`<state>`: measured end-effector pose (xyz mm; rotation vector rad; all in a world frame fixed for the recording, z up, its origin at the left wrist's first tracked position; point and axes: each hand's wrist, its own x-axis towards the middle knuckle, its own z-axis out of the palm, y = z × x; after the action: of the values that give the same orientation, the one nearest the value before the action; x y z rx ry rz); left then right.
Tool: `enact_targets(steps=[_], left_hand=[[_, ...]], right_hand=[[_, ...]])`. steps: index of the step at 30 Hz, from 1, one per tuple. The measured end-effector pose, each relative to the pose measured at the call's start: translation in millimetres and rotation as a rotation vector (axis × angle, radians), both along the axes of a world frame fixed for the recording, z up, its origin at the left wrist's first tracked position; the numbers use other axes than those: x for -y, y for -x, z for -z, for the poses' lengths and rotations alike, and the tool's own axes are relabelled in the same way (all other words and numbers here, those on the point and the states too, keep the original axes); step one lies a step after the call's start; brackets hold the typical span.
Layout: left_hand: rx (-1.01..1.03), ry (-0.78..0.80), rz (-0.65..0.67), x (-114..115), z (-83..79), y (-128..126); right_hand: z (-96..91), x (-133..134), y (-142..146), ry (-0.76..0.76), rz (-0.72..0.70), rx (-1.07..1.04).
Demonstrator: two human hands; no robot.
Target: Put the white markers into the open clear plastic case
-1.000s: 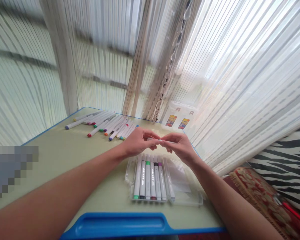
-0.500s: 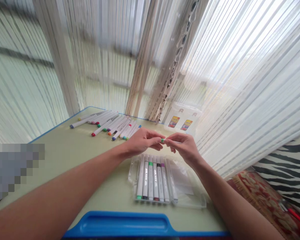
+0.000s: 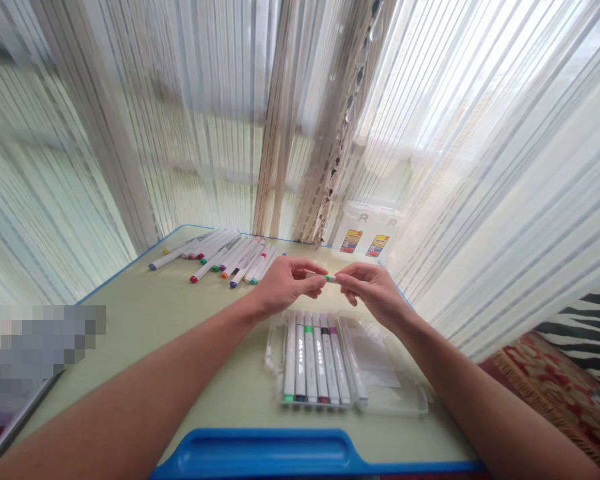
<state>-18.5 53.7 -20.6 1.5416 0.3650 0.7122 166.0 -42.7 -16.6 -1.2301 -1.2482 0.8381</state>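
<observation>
Between my two hands is a marker (image 3: 331, 279) with a green band, held level above the table. The fingertips of my left hand (image 3: 289, 283) pinch one end, and the rest of that end is hidden behind them. My right hand (image 3: 373, 288) pinches the other end with thumb and fingers. Just below the hands lies an open clear plastic case (image 3: 414, 405). Several white markers (image 3: 310, 360) stand side by side in its left half, with green, black, dark red and purple marks.
Loose markers (image 3: 225, 257) with coloured ends lie in a pile at the table's back left. A clear box (image 3: 364, 233) with two labels stands at the back, against the string curtain (image 3: 220, 147). A blue tray edge (image 3: 265, 450) runs along the table's front.
The view has shifted slightly. More of the marker's green band and light barrel now shows between my fingertips. Both hands still hold it.
</observation>
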Motion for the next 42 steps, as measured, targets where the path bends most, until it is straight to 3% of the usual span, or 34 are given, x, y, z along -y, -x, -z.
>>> enact_targets(steps=[6,13,21,29,36,42], left_hand=[[0.03,-0.044,-0.085,-0.7,3.4,-2.5],[0.044,0.037,-0.044,1.8,0.0,-2.2],[-0.065,-0.215,-0.015,2.1,7.2,-2.3],[0.017,0.005,-0.024,4.7,0.3,-4.7],[-0.002,-0.033,0.129,11.5,1.1,-6.3],[0.0,-0.011,0.068,11.1,-0.5,-6.0]], right_hand=[[0.8,-0.8,-1.1,0.045,0.009,0.009],[1.9,-1.2,-1.8,-0.053,0.063,0.013],[1.0,2.5,2.2,-0.004,0.051,0.112],[-1.9,2.9,2.5,-0.007,0.008,0.15],[-1.2,4.7,7.6,-0.087,0.16,0.36],[-2.6,3.0,7.3,0.021,0.145,0.165]])
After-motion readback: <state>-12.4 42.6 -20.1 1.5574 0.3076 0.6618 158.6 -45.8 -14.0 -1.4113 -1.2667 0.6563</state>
